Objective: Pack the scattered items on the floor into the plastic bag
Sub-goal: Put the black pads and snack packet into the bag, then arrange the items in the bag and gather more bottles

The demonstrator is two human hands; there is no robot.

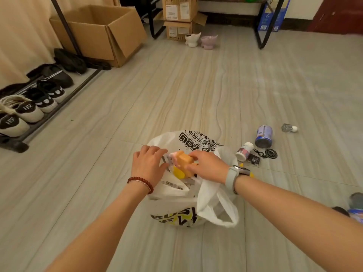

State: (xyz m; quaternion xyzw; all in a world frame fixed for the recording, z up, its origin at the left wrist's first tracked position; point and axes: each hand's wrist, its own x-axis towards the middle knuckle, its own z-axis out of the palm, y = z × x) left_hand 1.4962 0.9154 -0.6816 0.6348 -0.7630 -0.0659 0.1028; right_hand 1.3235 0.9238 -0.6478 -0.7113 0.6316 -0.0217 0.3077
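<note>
The right hand [206, 165] has its fingers curled around an orange block-shaped item [184, 160], pinching it from the right side, directly over the open mouth of the white plastic bag [214, 205]. Just left of those fingertips, the left hand [148, 163] lies with its fingers bent down onto the left rim of the bag; whether they pinch the plastic or only press on it cannot be told. The orange item sits between the two hands, touching something pale pink beside it whose shape is unclear. Below the right fingers, inside the bag, a yellow item [178, 172] shows, and nearer the wrist a flat white package with a printed label [173, 185]. The bag stands on the floor [176, 95], with black lettering on its near and far sides and one handle loop hanging under the right wrist, which wears a grey watch [234, 176]. The left wrist wears a red bead bracelet [141, 182].

To the right of the right fingers, on the floor just beside the bag, lie a small white bottle [244, 151], a black keyring charm [265, 154] and a blue tin can [264, 136] on its side. Farther right lies a small glass bottle [289, 128].

Well away, beyond the left fingers, shoes [29, 107] line a low rack, with an open cardboard box [102, 34] behind.
</note>
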